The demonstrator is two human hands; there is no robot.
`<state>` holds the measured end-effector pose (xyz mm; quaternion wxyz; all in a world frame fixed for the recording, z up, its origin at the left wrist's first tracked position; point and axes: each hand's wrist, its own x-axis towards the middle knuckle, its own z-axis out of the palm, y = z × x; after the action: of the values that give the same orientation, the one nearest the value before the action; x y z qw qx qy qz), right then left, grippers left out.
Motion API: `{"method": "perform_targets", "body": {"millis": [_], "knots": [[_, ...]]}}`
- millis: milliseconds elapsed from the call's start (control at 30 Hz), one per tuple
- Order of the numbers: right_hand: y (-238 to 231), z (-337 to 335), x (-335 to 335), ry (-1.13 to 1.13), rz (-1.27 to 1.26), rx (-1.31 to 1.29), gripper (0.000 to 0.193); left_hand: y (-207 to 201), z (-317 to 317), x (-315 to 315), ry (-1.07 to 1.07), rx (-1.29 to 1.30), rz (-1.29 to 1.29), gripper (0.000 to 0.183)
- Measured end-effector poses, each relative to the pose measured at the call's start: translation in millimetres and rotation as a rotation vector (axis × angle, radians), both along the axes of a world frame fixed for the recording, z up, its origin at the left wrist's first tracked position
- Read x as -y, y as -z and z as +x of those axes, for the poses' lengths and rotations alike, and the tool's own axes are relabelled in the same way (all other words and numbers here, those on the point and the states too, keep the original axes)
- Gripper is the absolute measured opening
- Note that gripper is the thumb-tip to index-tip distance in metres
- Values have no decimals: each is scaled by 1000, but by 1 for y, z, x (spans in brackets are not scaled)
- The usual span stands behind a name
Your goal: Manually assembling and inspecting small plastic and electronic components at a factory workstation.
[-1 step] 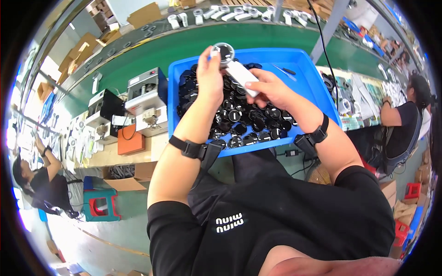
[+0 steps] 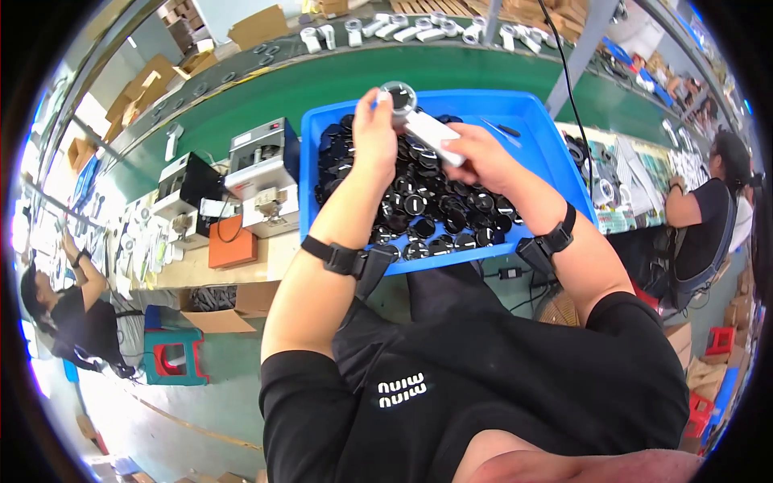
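Above a blue plastic tray [image 2: 551, 153], I hold a white device [image 2: 435, 135] with a long handle and a round, ring-shaped head. My left hand [image 2: 375, 137] grips the ring head, its thumb and fingers at the ring's left side. My right hand [image 2: 480, 156] is closed round the lower end of the handle. Many loose round black caps [image 2: 415, 204], shiny and disc-like, are heaped in the tray's left and middle part, right under both hands. A small dark-handled screwdriver [image 2: 508, 130] lies in the tray's far right part.
Beyond the tray, a green conveyor belt [image 2: 258, 97] carries several white devices [image 2: 423, 29]. Two box-shaped machines [image 2: 259, 157] and an orange box [image 2: 233, 241] stand at left. A black cable [image 2: 561, 56] hangs at right. Co-workers sit on either side [image 2: 699, 205].
The whole picture has shifted slightly, mostly rightward and down at the far side. Both hands keep their hold on the white device.
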<state>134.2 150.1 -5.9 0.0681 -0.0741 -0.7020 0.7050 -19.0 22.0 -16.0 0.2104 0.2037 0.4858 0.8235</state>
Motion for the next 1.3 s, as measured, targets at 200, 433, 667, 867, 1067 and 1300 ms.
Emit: {"method": "perform_targets", "body": {"millis": [200, 433, 667, 867, 1067, 1300], "knots": [[-11, -44, -42, 61, -672, 145, 30, 29, -26, 12, -523, -803, -467, 49], [-24, -146, -125, 395, -279, 399, 35, 18, -31, 23, -324, -1071, -332, 24], [4, -234, -150, 293, -493, 601, 43, 15, -39, 38, -290, -1092, -394, 17], [34, -282, -143, 553, -451, 493, 22, 10, -42, 39, -188, -1069, -503, 19], [33, -231, -88, 512, 131, 107, 22, 11, -45, 42, -170, -1032, -508, 16], [-25, -39, -62, 260, 1562, 588, 34, 22, -56, 34, -207, -1083, -489, 16]]}}
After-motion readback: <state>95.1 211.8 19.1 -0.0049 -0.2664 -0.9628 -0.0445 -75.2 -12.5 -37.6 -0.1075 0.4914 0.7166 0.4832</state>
